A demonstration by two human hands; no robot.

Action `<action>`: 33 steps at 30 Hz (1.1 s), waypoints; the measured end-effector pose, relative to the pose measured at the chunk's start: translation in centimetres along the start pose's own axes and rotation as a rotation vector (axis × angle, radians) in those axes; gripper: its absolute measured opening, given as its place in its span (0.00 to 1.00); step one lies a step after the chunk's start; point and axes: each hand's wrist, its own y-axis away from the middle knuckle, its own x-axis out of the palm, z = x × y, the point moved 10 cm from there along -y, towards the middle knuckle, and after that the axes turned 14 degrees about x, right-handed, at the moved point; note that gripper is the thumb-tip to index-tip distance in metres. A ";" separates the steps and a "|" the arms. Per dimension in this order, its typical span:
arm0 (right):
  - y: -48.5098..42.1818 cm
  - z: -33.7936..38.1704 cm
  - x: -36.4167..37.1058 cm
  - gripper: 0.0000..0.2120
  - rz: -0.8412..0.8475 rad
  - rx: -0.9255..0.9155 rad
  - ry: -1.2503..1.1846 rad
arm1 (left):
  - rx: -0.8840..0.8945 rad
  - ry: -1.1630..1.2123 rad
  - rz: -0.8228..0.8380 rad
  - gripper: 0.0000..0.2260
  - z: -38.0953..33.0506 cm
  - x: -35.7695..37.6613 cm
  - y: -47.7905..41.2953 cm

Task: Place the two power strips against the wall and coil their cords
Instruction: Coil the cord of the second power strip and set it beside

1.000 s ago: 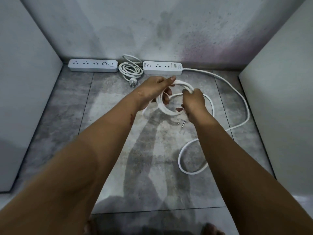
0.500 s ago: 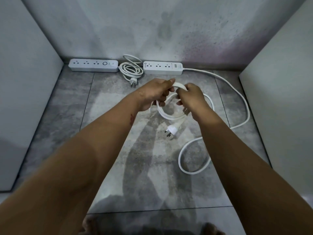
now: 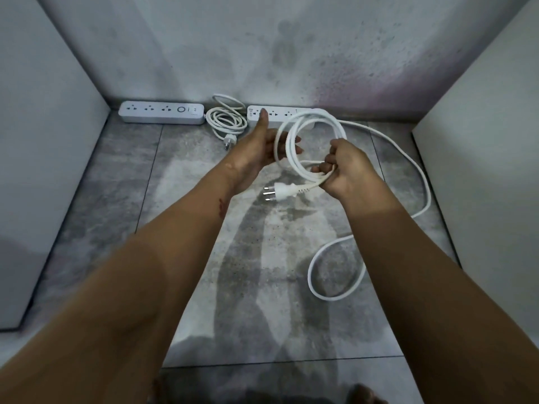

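The left power strip (image 3: 162, 116) lies flat against the wall (image 3: 262, 48); its coiled cord (image 3: 226, 121) rests just beside it, finished. The right power strip (image 3: 275, 115) also sits against the wall, partly hidden by the hands. The left hand (image 3: 256, 150), which gripped the loops half a second ago, is now spread wide, palm open behind the coil. The right hand (image 3: 342, 167) alone pinches the gathered loops (image 3: 309, 138) near the plug (image 3: 284, 191), which has swung leftward. The coil has widened. Loose cord (image 3: 338, 269) remains on the floor (image 3: 116, 199), so further loops are probably required.
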 end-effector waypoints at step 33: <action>-2.6 -4.2 1.4 0.36 -0.214 -0.075 0.665 | -0.174 0.390 -0.736 0.29 3.3 -1.8 0.3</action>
